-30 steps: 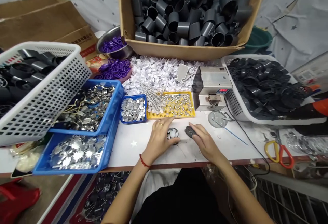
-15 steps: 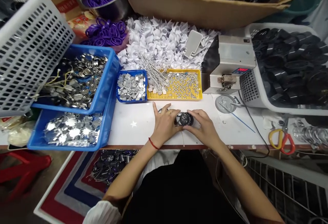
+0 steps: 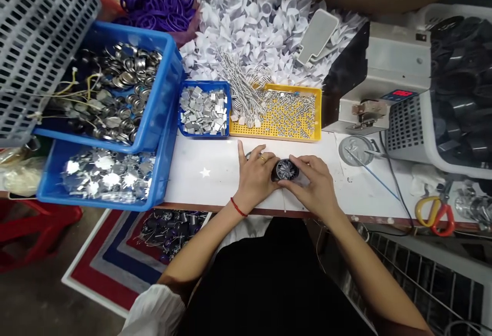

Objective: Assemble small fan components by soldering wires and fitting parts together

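Observation:
A small round black part with a finned, flower-like face stands over the white table near its front edge. From the right, my right hand grips its rim between thumb and fingers. My left hand, with a ring and a red string at the wrist, closes on the part's left side, its index finger raised. Another round piece shows partly behind the left fingers; most of it is hidden. A thin pale wire hangs below the part.
Behind the hands are a blue tray of metal pieces and a yellow tray of small screws and wires. A machine, round dish and scissors are right. Blue bins stand left.
The view has shifted forward and closer to the table. The black part's finned face now sits level in its rim, where before it looked tilted. Both hands still hold it.

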Demonstrator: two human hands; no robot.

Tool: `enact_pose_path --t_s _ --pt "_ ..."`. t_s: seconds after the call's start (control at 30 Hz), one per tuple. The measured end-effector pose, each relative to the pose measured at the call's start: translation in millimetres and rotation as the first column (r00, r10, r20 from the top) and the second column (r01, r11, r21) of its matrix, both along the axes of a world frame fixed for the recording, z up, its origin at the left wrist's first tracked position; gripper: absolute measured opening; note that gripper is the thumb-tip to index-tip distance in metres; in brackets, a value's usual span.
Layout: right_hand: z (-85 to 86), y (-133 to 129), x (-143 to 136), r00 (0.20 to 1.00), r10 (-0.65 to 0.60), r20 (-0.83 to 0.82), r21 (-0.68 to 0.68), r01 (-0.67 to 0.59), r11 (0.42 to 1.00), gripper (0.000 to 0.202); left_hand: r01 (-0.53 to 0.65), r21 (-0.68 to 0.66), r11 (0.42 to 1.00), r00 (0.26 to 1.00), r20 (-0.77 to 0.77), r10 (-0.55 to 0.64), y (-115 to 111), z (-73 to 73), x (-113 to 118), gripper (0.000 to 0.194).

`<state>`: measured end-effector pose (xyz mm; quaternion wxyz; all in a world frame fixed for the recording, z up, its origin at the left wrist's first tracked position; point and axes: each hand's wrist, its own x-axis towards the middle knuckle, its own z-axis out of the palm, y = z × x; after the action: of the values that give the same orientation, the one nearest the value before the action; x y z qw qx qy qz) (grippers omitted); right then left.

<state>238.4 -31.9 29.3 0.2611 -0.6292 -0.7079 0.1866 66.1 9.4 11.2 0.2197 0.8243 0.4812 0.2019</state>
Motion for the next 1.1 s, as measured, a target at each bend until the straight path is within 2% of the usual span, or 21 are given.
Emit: enact_pose_path --t_s 0.2,0.3,0.4,0.43,0.47,0.5,0.53,0.57,0.6,0.63,0.67,0.77,0.83,0.87,0.93,0.97,1.0,1.03,1.1 --pt "1.2 2 -20 0.980 -0.186 0.075 -0.084 0.192 0.978 0.049 0.023 0.060 0.998 1.000 0.012 -0.024 -1 -4.3 -4 0.039" --pt "8.1 9 -26 0.971 -0.178 0.159 -0.160 0.203 0.966 0.044 0.035 0.123 0.992 0.999 0.013 -0.037 0 -3.6 -7 0.046" --pt "24.1 29 1 0.989 -0.052 0.140 -0.215 0.082 0.973 0.040 0.069 0.201 0.977 0.998 -0.006 -0.069 6 -4.8 -9 0.048" --pt "32.3 37 19 0.987 -0.087 0.138 -0.184 0.112 0.977 0.039 0.079 0.224 0.971 0.997 -0.009 -0.079 9 -5.7 -9 0.051" --pt "41.6 44 39 0.972 -0.181 0.151 -0.128 0.201 0.971 0.039 0.086 0.240 0.967 0.996 -0.014 -0.085 11 -6.6 -8 0.054" --pt "51.1 51 62 0.908 -0.374 0.189 -0.023 0.385 0.923 0.039 0.089 0.249 0.964 0.996 -0.019 -0.087 12 -7.3 -8 0.056" --pt "59.7 58 84 0.779 -0.576 0.248 0.101 0.570 0.815 0.041 0.089 0.252 0.964 0.996 -0.026 -0.085 13 -7.7 -7 0.057" --pt "66.5 64 106 0.626 -0.719 0.301 0.191 0.699 0.689 0.043 0.087 0.252 0.964 0.996 -0.036 -0.080 12 -8.0 -6 0.057" --pt "70.9 69 125 0.541 -0.762 0.356 0.194 0.755 0.626 0.043 0.083 0.252 0.964 0.996 -0.047 -0.074 11 -8.2 -5 0.057" --pt "72.9 74 140 0.491 -0.779 0.389 0.173 0.792 0.585 0.044 0.080 0.254 0.964 0.996 -0.057 -0.068 10 -8.6 -4 0.057" --pt "72.9 78 153 0.469 -0.782 0.411 0.135 0.817 0.561 0.043 0.078 0.258 0.963 0.996 -0.064 -0.063 9 -9.1 -3 0.057" --pt "68.1 83 171 0.498 -0.768 0.403 0.032 0.831 0.556 0.042 0.077 0.271 0.959 0.996 -0.056 -0.064 7 -10.2 -2 0.057" --pt "66.4 77 168 0.496 -0.796 0.346 0.079 0.830 0.551 0.043 0.091 0.269 0.959 0.996 -0.018 -0.089 6 -7.2 -3 0.059" --pt "66.1 71 162 0.507 -0.820 0.267 0.143 0.821 0.553 0.043 0.096 0.261 0.961 0.994 0.018 -0.104 4 -3.4 -4 0.061" --pt "64.0 55 137 0.619 -0.785 -0.022 0.249 0.764 0.595 0.042 0.062 0.212 0.975 0.983 0.154 -0.096 -1 9.8 -6 0.061" --pt "61.4 45 119 0.710 -0.670 -0.218 0.252 0.704 0.664 0.043 0.032 0.146 0.989 0.962 0.263 -0.070 -4 18.9 -7 0.057" --pt "57.5 36 98 0.764 -0.504 -0.403 0.151 0.599 0.787 0.044 0.021 0.045 0.999 0.921 0.388 -0.037 -7 29.0 -7 0.051" --pt "52.6 27 75 0.739 -0.357 -0.571 0.007 0.440 0.898 0.046 0.046 -0.082 0.996 0.855 0.519 0.003 -10 39.4 -6 0.044" --pt "41.5 13 29 0.545 -0.259 -0.797 -0.163 0.218 0.962 0.048 0.219 -0.320 0.922 0.686 0.722 0.088 -14 58.3 -5 0.035"
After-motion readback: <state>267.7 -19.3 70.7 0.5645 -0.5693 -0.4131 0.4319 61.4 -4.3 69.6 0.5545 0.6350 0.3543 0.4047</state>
